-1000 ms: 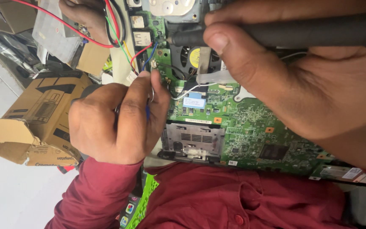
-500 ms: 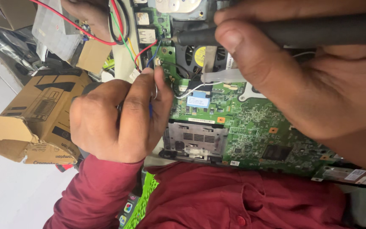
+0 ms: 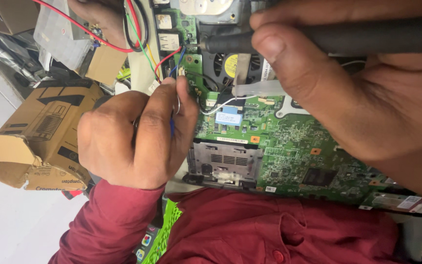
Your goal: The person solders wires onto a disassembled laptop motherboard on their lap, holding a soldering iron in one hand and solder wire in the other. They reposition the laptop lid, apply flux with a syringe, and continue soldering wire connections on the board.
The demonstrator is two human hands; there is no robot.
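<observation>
While a torn cardboard box (image 3: 35,142) sits far left, the left hand (image 3: 133,139) is clenched in a pinch grip on thin solder wire (image 3: 177,105), its end by the coloured wires (image 3: 159,63) at the green circuit board (image 3: 289,142) edge. Right hand (image 3: 367,93) grips a black soldering iron (image 3: 328,39) w/ thumb on top, tip just right of the wire end, over the board's upper-left corner.

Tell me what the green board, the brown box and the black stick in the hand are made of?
Green board: looks like rigid laminate with a glossy green coating, dotted with tiny metal parts and fine lines. Brown box: cardboard, matte, with torn, creased flaps. Black stick in the right hand: probably matte plastic or rubber on the handle; its tip looks metallic.
</observation>
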